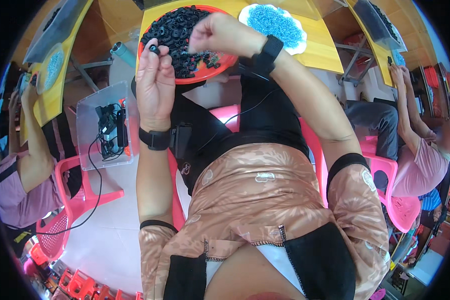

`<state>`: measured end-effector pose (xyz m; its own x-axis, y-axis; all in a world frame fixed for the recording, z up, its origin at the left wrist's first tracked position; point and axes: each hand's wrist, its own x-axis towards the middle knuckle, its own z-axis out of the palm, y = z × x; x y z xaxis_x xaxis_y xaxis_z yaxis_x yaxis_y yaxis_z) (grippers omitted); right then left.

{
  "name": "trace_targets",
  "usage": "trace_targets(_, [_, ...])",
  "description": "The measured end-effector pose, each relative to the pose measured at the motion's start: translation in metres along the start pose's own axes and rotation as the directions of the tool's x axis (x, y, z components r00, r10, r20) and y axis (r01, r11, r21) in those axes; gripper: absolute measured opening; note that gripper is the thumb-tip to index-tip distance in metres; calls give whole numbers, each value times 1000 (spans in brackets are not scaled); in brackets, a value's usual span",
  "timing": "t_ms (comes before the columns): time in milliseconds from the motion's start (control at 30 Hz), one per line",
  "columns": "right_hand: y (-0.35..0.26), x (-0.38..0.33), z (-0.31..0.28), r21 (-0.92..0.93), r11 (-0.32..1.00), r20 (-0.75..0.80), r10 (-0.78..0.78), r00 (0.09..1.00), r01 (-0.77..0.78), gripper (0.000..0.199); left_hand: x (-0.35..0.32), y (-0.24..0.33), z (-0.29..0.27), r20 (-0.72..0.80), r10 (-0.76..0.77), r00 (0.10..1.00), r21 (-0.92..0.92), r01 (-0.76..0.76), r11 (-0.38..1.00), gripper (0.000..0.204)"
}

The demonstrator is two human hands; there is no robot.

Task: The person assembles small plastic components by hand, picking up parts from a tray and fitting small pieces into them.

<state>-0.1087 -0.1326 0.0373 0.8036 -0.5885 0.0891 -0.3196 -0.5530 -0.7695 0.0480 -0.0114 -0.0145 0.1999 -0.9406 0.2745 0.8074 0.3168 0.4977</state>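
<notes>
My left hand [156,82] is raised at the near left edge of a red basin [224,68], its fingers closed on a small round black plastic part [155,49]. Inside the basin lies a heap of loose black plastic parts [171,31]. Over the heap, to the right of the left hand, my right hand [220,34] has its fingers drawn together and pointing down-left. What sits between those fingertips, if anything, is too small and blurred to make out. A white plate [299,49] piled with small light-blue pieces [272,25] stands to the right of my right hand.
The basin and plate rest on a yellow table [325,57]. Left of my legs, a clear plastic bin [87,127] holds black devices and cables. A teal bottle [121,50] stands near the table. People on pink chairs [92,187] work at yellow tables on both sides.
</notes>
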Motion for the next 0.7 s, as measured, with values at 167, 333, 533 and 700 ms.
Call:
trace_targets(167, [-1, -13, 14, -306, 952, 47, 44, 998, -27, 6, 3, 1, -2, -117, 36, 993, 10, -35, 999, 29])
trace_targets(333, [-3, -12, 29, -448, 888, 163, -33, 986, 104, 13, 1, -2, -1, -136, 39, 990, 74, -29, 997, 29])
trace_targets(533, [2, -14, 15, -452, 892, 65, 22, 998, 10, 17, 1, -2, 1, -156, 47, 987, 106, -31, 994, 30])
trace_targets(700, [-23, -6, 31, -561, 812, 88, 250, 964, -159, 42, 1, -4, 2, -143, 53, 988, 125, -35, 992, 29])
